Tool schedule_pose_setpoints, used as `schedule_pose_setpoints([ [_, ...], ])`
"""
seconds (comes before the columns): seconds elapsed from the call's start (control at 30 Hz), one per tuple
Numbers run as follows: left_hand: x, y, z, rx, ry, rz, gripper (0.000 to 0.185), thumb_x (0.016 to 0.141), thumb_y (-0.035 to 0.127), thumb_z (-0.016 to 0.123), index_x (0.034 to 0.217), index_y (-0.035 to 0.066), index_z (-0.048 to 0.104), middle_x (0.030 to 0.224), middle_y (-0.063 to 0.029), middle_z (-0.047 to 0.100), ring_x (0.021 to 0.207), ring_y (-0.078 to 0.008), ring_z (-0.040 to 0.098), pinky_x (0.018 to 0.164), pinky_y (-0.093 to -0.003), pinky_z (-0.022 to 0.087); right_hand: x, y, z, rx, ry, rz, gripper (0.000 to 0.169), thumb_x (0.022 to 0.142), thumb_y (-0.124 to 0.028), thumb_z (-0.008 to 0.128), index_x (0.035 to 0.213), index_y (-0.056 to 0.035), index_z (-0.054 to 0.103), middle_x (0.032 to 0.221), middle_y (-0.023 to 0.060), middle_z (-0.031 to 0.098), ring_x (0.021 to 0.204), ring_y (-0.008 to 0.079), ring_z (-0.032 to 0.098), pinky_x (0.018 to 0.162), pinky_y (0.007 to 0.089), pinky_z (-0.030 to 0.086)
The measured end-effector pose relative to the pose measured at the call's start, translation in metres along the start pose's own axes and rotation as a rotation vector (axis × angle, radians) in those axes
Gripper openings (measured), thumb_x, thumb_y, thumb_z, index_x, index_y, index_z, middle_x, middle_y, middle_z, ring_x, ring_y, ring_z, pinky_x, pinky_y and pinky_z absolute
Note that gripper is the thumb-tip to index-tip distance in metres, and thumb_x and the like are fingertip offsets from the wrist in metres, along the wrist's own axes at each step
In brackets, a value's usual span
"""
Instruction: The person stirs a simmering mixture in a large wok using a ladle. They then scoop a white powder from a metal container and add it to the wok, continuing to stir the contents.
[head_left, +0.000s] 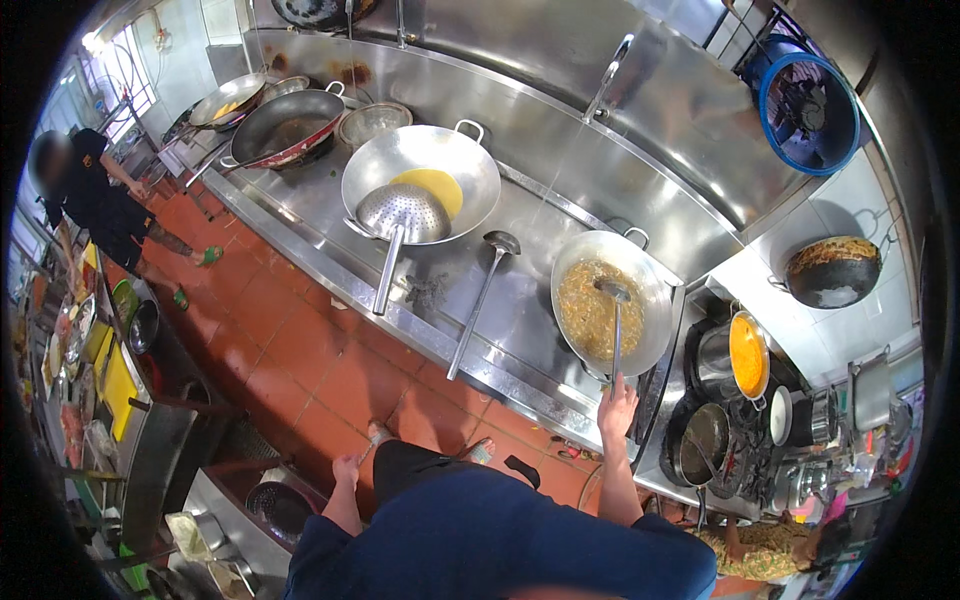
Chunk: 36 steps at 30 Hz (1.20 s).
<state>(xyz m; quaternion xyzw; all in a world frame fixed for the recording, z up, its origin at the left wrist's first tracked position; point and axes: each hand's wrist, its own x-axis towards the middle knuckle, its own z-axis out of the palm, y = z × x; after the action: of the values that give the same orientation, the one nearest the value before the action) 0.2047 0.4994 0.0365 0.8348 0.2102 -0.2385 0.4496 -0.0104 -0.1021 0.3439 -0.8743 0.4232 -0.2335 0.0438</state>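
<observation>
My right hand (617, 414) grips the handle of a metal ladle (618, 322). The ladle's bowl rests in a brown, chunky sauce (592, 319) inside a wide metal wok (656, 330) on the steel range. My left hand (346, 470) hangs low beside my leg with its fingers curled; whether something thin is in it is unclear. On the range left of the sauce wok lies a second ladle (480, 300). Farther left, a large wok (420, 150) holds yellow liquid (433, 187), and a perforated strainer (405, 214) sits across its near rim.
More pans, among them a red-sided wok (289, 127), stand at the range's far left. A faucet (609, 75) rises behind. Right are a pot of orange liquid (748, 354) and a dark pan (701, 446). One person (94, 187) stands left, another (765, 551) lower right.
</observation>
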Motion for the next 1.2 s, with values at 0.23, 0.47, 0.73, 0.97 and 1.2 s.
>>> schedule_pose_setpoints([
  [0.23,0.053,0.0,-0.031,0.029,-0.114,-0.237,0.026,0.085,0.028,0.066,0.095,0.004,0.069,0.083,-0.0094,0.068,0.07,-0.0218,0.063,0.061,-0.0373,0.051,0.022,-0.14,0.05,1.175,-0.575,0.547,0.025,0.097,-0.025,0.055,0.086,-0.0038,0.064,0.079,0.0065,0.067,0.07,0.0145,0.063,0.064,0.0313,0.055],
  [0.47,0.134,0.125,-0.064,-0.377,-0.245,-0.076,0.021,0.097,0.02,0.052,0.11,0.009,0.065,0.088,-0.0042,0.065,0.071,-0.0136,0.06,0.057,-0.0274,0.048,-0.037,-0.233,0.155,0.203,-0.746,-0.149,0.023,0.087,-0.027,0.061,0.089,-0.0048,0.069,0.083,0.0186,0.068,0.08,0.0328,0.068,0.072,0.04,0.053],
  [0.73,0.187,0.106,-0.163,-0.401,-0.371,-0.052,0.015,0.093,0.016,0.048,0.093,0.01,0.062,0.085,-0.0046,0.06,0.072,-0.0184,0.058,0.058,-0.0304,0.047,0.034,-0.452,0.108,0.475,-0.732,-0.356,0.024,0.09,-0.027,0.057,0.088,-0.0046,0.065,0.086,0.0198,0.066,0.083,0.0396,0.064,0.073,0.0459,0.051],
  [0.97,0.226,0.043,-0.227,1.133,-0.904,1.217,0.03,0.097,0.024,0.041,0.086,0.005,0.061,0.09,-0.0149,0.064,0.075,-0.0318,0.064,0.064,-0.0434,0.052,0.096,-0.538,0.12,0.655,-0.66,-0.379,0.026,0.092,-0.03,0.061,0.085,-0.0043,0.063,0.073,0.013,0.065,0.068,0.0281,0.065,0.062,0.0387,0.05],
  [1.2,0.308,0.163,-0.202,-0.356,-0.027,-0.173,0.021,0.09,0.006,0.041,0.089,0.004,0.061,0.074,-0.0132,0.062,0.06,-0.0224,0.06,0.05,-0.0343,0.047,0.252,-0.652,0.198,1.316,-1.118,-0.051,0.021,0.096,-0.026,0.059,0.094,-0.0051,0.064,0.078,0.0055,0.066,0.069,0.0147,0.065,0.06,0.0269,0.051],
])
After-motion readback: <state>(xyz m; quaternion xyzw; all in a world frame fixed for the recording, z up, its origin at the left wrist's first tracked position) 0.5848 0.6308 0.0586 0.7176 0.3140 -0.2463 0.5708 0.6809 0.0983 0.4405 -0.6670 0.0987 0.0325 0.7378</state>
